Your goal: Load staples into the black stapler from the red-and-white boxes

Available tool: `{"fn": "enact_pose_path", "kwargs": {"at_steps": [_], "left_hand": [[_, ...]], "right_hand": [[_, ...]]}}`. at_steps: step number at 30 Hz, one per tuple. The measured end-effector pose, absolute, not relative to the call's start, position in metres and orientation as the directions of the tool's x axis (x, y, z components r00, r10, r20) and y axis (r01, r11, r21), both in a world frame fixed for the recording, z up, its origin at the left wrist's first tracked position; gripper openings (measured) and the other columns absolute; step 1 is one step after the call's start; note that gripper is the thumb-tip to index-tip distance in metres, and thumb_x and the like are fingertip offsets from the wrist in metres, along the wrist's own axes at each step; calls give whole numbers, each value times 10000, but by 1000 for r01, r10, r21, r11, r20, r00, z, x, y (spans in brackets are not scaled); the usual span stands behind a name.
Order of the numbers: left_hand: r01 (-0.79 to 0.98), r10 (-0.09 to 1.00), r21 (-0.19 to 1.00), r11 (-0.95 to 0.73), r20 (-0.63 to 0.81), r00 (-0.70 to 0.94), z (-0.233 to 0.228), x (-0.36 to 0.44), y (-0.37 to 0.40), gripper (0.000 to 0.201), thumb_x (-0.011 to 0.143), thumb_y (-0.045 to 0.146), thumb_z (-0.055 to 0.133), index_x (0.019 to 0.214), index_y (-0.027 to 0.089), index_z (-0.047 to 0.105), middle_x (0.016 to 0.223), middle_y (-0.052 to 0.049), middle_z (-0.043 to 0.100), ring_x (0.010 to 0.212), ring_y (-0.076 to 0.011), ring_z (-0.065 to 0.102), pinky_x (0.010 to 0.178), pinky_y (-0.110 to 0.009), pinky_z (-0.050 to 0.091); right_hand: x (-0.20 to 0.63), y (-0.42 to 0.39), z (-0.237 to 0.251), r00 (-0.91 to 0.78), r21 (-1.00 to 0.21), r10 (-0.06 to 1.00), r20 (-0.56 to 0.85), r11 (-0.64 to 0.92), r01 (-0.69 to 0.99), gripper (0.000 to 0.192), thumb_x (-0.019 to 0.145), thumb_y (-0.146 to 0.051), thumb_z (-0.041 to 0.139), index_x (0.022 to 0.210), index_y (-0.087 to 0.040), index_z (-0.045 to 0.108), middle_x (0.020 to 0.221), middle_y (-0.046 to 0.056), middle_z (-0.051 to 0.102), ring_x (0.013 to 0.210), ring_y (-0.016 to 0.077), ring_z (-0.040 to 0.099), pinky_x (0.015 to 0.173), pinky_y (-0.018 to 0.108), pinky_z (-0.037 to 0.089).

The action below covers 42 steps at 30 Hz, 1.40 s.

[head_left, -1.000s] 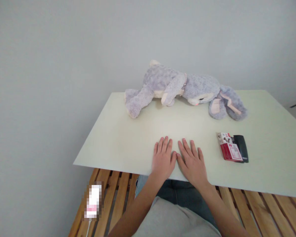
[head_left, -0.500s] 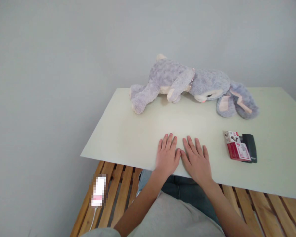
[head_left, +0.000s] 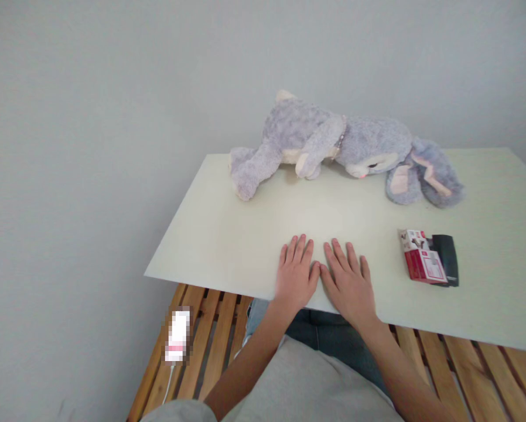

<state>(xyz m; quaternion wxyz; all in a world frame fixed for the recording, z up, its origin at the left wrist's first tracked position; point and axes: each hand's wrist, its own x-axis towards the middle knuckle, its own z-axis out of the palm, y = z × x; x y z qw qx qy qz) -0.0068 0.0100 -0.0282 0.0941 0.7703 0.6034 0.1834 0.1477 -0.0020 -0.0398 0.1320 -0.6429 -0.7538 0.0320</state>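
My left hand point(head_left: 295, 274) lies flat, palm down, on the pale table point(head_left: 210, 234) near its front edge, fingers stretched out. Beside it my right hand point(head_left: 348, 282) rests the same way, and the two thumbs touch or nearly touch. Neither holds anything. To the right of my right hand sits a small red and white box point(head_left: 423, 261), against a black object point(head_left: 446, 258) that looks like a hole punch or stapler. Beyond both hands a grey plush rabbit point(head_left: 309, 132) lies on its side, its long ears to the right.
A grey wall point(head_left: 113, 117) stands behind and left of the table. Below the front edge is a slatted wooden bench point(head_left: 214, 322). On its left part lies a blurred-out phone-like device point(head_left: 177, 335) with a white cable point(head_left: 168, 384).
The whole view has shifted very slightly. Both hands stay flat in place, and the objects on the table have not moved.
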Motion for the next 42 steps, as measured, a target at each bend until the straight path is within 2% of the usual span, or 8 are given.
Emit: {"fn": "enact_pose_path", "kwargs": {"at_steps": [7,27,42], "left_hand": [[920,966,301,-249,150,213,-27,-6,10,548,1062,406,379,1591,273,323,1708,-8,246,1599,-235,119,1308,-506,204],[923,970,306,-233,141,198,-22,-10,8,555,1066,431,352,1591,253,326,1716,-21,222,1599,-234,114,1305,-501,198],[932,970,279,-233,129,204,-20,-10,9,559,1066,448,353,1588,252,331,1714,-14,226,1601,-228,104,1311,-488,208]], "right_hand": [[149,-2,-42,-145,-208,976,164,178,962,581,1078,-420,326,1641,-303,246,1717,-17,175,1588,335,113,1245,631,162],[147,-4,-42,-154,-234,967,204,201,951,599,1068,-442,321,1643,-294,241,1709,-3,215,1584,347,132,1238,654,170],[145,-4,-37,-147,-204,970,196,187,961,596,1069,-437,318,1641,-281,254,1707,8,228,1584,338,135,1238,642,184]]}}
